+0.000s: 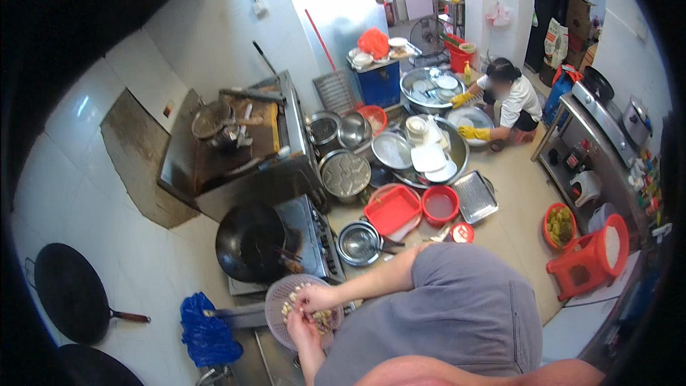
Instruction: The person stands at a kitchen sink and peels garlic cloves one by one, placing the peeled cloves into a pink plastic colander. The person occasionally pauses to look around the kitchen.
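Observation:
A pale purple plastic colander [276,305] sits beside the stove, with several small pale pieces, seemingly garlic cloves [323,315], and purplish skins inside. My left hand [305,332] and my right hand [316,298] meet over it, fingertips close together. Whatever lies between the fingers is too small to make out, and which pieces they touch cannot be told. A blue plastic bag [206,332] lies left of the colander, near a blade-like metal piece [249,317].
A black wok [249,241] rests on the gas stove [308,230] beyond the colander. Metal bowls [358,244] and red basins [394,210] stand on the floor. Farther off, a person in yellow gloves [474,133] crouches by large basins of dishes [431,88].

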Demonstrator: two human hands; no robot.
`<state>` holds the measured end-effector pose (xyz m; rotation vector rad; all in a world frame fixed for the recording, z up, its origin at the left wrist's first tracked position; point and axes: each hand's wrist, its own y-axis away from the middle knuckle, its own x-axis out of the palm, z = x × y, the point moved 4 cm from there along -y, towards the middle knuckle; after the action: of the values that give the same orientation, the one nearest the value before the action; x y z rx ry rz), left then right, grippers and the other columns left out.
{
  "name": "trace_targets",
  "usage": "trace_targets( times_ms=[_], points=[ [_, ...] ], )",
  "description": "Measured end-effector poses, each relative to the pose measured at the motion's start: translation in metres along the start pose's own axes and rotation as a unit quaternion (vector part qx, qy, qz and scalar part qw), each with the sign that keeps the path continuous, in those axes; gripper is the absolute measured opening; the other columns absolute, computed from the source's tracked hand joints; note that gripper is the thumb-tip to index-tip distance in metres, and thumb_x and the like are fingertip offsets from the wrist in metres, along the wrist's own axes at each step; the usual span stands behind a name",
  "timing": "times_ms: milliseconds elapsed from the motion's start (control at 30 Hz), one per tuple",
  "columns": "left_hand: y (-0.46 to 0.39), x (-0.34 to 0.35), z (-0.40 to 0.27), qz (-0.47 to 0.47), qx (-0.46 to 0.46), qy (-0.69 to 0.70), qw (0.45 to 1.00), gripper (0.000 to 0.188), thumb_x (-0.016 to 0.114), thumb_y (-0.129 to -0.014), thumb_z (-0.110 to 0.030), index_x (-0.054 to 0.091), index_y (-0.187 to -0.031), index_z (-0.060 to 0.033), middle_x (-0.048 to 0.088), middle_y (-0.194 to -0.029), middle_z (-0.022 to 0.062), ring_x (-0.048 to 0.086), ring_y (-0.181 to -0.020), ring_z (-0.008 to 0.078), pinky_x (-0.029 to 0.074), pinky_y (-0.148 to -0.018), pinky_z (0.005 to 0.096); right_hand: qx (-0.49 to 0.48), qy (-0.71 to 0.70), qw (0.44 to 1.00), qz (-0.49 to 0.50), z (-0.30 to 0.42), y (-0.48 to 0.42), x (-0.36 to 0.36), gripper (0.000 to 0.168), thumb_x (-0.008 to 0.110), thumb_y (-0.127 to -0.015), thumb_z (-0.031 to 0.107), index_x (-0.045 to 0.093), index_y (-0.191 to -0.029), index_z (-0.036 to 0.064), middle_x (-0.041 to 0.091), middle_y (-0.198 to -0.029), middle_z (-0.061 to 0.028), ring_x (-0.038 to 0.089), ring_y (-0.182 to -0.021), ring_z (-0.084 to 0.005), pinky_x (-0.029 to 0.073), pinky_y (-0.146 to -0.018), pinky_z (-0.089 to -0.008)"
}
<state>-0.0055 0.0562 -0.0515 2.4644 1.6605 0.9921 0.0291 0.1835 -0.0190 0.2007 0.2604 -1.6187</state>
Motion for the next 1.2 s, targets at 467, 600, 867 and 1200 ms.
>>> trace_targets(
  times_ms=[467,600,867,1200],
  points=[
    [0.0,0.009,-0.011,0.046,-0.02,-0.092,0.994,0.008,0.057,-0.09,-0.009,0.057,-0.089,-0.0007,0.059,-0.077,0.0046,0.052,-0.064,0.0111,0.042,-0.056,0.0223,-0.052,0.016,0.998,-0.021,-0.01,-0.004,-0.01,0.018,0.066,-0.076,0.019,0.067,-0.087,0.005,0.066,-0.084,-0.0136,0.064,-0.079,-0.0264,0.05,-0.071,-0.0359],
    [-0.001,0.005,-0.01,0.057,-0.029,-0.1,0.993,0.007,0.056,-0.088,-0.006,0.057,-0.092,0.0005,0.059,-0.08,0.0057,0.053,-0.066,0.0124,0.042,-0.058,0.024,-0.045,0.019,0.999,0.009,-0.008,-0.001,-0.009,0.02,0.069,-0.075,0.02,0.067,-0.087,0.005,0.066,-0.085,-0.0135,0.064,-0.079,-0.0263,0.05,-0.071,-0.0358],
    [0.001,0.004,-0.003,0.038,-0.012,-0.104,0.994,0.004,0.053,-0.088,-0.004,0.056,-0.088,-0.0009,0.058,-0.077,0.0042,0.051,-0.061,0.0111,0.041,-0.055,0.0225,-0.053,0.063,0.996,0.02,-0.006,0.001,-0.011,0.022,0.07,-0.075,0.023,0.068,-0.088,0.005,0.066,-0.085,-0.0136,0.064,-0.08,-0.0266,0.05,-0.072,-0.0351],
    [-0.01,0.007,-0.001,0.025,-0.021,-0.032,0.999,0.012,0.05,-0.087,-0.006,0.057,-0.093,0.0017,0.061,-0.086,0.0088,0.056,-0.066,0.0132,0.042,-0.055,0.0226,-0.037,-0.026,0.999,-0.006,-0.006,-0.001,-0.016,0.024,0.066,-0.079,0.024,0.069,-0.094,0.005,0.069,-0.088,-0.0113,0.065,-0.082,-0.0217,0.05,-0.076,-0.0323]
  ],
)
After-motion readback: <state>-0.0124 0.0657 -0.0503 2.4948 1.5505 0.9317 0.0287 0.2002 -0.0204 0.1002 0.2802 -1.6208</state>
